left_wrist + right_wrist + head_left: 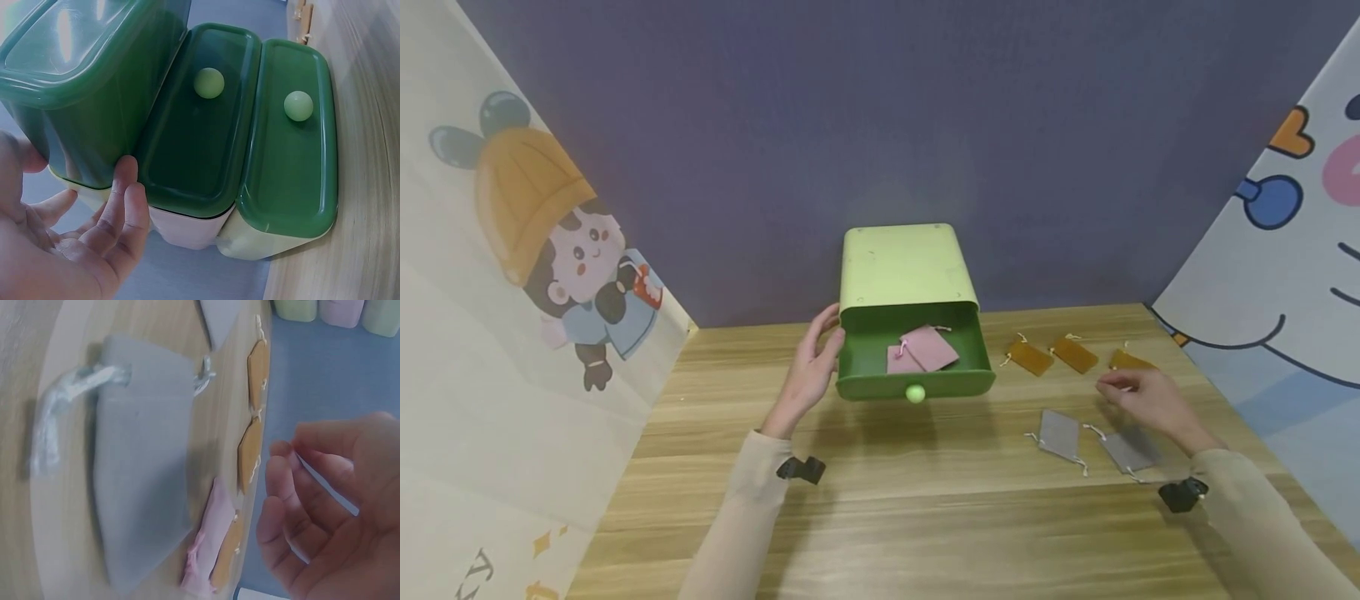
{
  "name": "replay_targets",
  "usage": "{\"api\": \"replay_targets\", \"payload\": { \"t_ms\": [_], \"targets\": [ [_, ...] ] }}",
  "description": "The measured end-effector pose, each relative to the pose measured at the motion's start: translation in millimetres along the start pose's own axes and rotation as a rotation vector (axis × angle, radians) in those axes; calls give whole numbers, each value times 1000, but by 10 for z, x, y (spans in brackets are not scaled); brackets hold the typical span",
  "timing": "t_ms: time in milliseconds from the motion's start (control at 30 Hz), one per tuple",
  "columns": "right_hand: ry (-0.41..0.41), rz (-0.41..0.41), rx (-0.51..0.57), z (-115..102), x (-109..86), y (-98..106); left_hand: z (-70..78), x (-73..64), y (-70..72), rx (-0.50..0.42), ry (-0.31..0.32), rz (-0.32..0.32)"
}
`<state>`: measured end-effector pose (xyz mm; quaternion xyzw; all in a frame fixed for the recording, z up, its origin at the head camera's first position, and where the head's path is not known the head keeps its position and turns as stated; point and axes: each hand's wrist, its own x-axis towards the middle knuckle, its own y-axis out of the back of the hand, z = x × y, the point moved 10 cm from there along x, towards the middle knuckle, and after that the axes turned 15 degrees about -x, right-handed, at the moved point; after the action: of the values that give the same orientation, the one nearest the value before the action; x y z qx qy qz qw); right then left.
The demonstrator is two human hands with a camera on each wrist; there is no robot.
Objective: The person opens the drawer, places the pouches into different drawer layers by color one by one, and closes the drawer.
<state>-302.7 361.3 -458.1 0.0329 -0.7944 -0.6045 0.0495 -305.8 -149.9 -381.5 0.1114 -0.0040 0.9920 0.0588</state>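
A stacked drawer unit (904, 262) has its green top drawer (865, 387) pulled out, with two pink drawstring pouches (931, 348) lying inside. My left hand (808, 371) is at the drawer's left side, fingertips by its wall, fingers loosely bent. My right hand (1153, 404) hovers over the pouches at the right, thumb and index finger together with nothing seen between them. Beneath it lies a grey pouch (1129, 450), with another grey pouch (1060, 433) to its left. A pink pouch (209, 540), hidden by the hand in the head view, lies beside an ochre pouch (226, 549).
Two more ochre pouches, a left one (1030, 358) and a middle one (1075, 354), lie right of the unit. Below the pulled-out drawer, two shut drawers with round knobs show: a middle drawer (194, 144) and a bottom drawer (290, 169). A dark panel (910, 125) stands behind.
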Motion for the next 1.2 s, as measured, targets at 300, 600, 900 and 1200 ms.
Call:
{"api": "replay_targets", "payload": {
  "t_ms": [300,600,900,1200],
  "targets": [
    [-55,-38,1,181,-14,-58,12,1,-9,-9,-5,-9],
    [-86,-59,-23,333,-24,-100,-2,-4,-7,-11,0,-13],
    [-116,-98,-37,528,-41,-117,6,0,-26,-7,0,-18],
    [-132,-94,-115,687,-24,-173,5,-8,-11,-14,4,-7]
  ]
}}
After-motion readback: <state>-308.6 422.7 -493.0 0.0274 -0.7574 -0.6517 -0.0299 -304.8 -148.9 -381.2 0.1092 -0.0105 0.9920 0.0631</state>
